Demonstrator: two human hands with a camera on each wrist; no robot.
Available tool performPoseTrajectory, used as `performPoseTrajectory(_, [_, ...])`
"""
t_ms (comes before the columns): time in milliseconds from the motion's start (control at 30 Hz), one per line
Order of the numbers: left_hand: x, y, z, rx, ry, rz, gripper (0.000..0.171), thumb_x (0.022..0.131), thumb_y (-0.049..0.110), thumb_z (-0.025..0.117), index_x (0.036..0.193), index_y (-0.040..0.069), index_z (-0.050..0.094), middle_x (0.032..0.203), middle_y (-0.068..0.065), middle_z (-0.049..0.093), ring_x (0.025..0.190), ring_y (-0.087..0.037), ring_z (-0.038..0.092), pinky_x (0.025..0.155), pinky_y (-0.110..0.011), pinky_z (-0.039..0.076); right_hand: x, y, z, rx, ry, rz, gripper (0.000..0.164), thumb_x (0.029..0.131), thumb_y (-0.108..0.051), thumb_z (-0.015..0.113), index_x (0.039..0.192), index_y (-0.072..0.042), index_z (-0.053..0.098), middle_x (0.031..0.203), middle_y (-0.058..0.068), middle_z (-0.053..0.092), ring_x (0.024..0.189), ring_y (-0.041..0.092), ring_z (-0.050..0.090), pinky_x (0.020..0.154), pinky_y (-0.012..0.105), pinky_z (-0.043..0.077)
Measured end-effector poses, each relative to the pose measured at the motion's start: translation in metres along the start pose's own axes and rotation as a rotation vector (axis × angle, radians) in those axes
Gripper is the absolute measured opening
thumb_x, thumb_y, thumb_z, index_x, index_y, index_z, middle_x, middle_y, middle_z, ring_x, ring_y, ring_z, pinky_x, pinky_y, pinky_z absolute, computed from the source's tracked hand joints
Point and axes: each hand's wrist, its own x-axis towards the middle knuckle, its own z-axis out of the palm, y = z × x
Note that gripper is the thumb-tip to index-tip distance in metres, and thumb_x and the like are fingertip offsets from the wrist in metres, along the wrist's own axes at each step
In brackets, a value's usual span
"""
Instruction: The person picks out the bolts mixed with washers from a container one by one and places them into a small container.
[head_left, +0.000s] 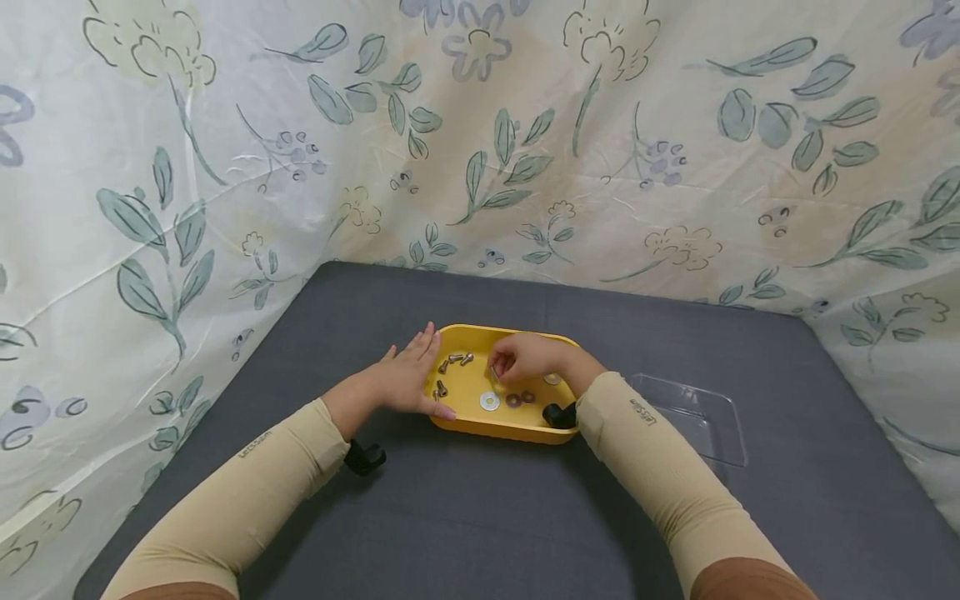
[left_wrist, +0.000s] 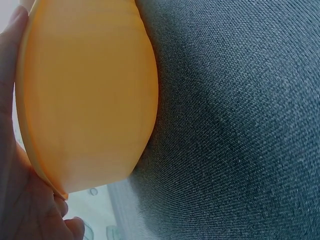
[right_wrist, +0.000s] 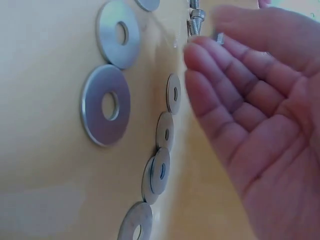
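While your left hand (head_left: 408, 375) is resting against the end of the yellow tray (head_left: 495, 429), its fingers are lying straight along the rim and its thumb is touching the edge nearer your body. Your right hand (head_left: 528, 357) is hanging over the tray floor, apart from the left, and its thumb and fingertips are pinching a small metal piece (right_wrist: 220, 38). Your fingers are hiding most of that piece, so only a shiny bit is showing in the right wrist view. Between your two hands, close to the left one, several metal screws (head_left: 468, 359) are lying scattered on the tray floor. Just nearer your body than your right hand, flat washers (head_left: 483, 405) are lying on the same floor, and another is sitting beside your right wrist. A black wrist camera (head_left: 558, 415) is showing under that wrist, and a second is showing below your left wrist. Beyond your right forearm, a clear plastic container (head_left: 733, 429) is sitting on the dark gray cloth (head_left: 465, 517), partly covered by your sleeve (head_left: 652, 458).
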Motion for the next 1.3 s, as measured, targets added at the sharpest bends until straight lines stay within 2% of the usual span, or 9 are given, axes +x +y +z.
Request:
performPoseTrajectory(267, [0.001, -0.001, -0.002, -0.008, -0.007, 0.001, 0.133, 0.055, 0.088, 0.045, 0.146, 0.007, -0.009, 0.149, -0.009, -0.022, 0.139, -0.027, -0.003, 0.105, -0.059, 0.010, -0.007, -0.007, -0.012, 0.054, 0.025, -0.024, 0.028, 0.083, -0.010, 0.066, 0.109, 0.000, 0.060, 0.089, 0.001, 0.062, 0.083, 0.016, 0.057, 0.074, 0.027, 0.048])
performPoseTrajectory(467, [0.001, -0.001, -0.001, -0.006, -0.015, -0.007, 0.134, 0.054, 0.090, 0.044, 0.145, 0.008, -0.011, 0.148, -0.007, -0.024, 0.139, -0.025, -0.005, 0.105, -0.058, 0.009, -0.015, -0.010, -0.021, 0.135, 0.051, -0.037, 0.031, 0.083, -0.008, 0.067, 0.110, 0.003, 0.058, 0.091, 0.004, 0.064, 0.087, 0.020, 0.059, 0.075, 0.029, 0.050])
performPoseTrajectory(667, [0.000, 0.000, -0.002, -0.005, -0.014, -0.013, 0.135, 0.053, 0.089, 0.044, 0.145, 0.008, -0.010, 0.148, -0.007, -0.024, 0.139, -0.026, -0.005, 0.105, -0.058, 0.009, -0.022, -0.011, -0.030, 0.100, 0.112, -0.063, 0.030, 0.082, -0.011, 0.068, 0.108, 0.002, 0.060, 0.090, 0.004, 0.063, 0.084, 0.018, 0.059, 0.077, 0.028, 0.049])
performPoseTrajectory(900, [-0.002, 0.001, -0.002, -0.014, -0.013, 0.003, 0.133, 0.055, 0.088, 0.046, 0.145, 0.007, -0.009, 0.149, -0.009, -0.023, 0.139, -0.027, -0.004, 0.105, -0.059, 0.010, -0.038, -0.012, -0.044, 0.111, 0.141, -0.073, 0.031, 0.083, -0.012, 0.068, 0.110, 0.002, 0.059, 0.092, 0.005, 0.062, 0.087, 0.020, 0.058, 0.078, 0.030, 0.049])
performPoseTrajectory(1300, [-0.002, 0.001, -0.001, -0.008, -0.013, -0.006, 0.132, 0.057, 0.086, 0.048, 0.145, 0.007, -0.010, 0.148, -0.007, -0.024, 0.139, -0.025, -0.006, 0.106, -0.058, 0.008, -0.073, -0.012, -0.064, 0.115, 0.200, -0.030, 0.025, 0.085, -0.010, 0.065, 0.108, -0.006, 0.058, 0.096, 0.009, 0.060, 0.088, 0.021, 0.058, 0.078, 0.031, 0.050])
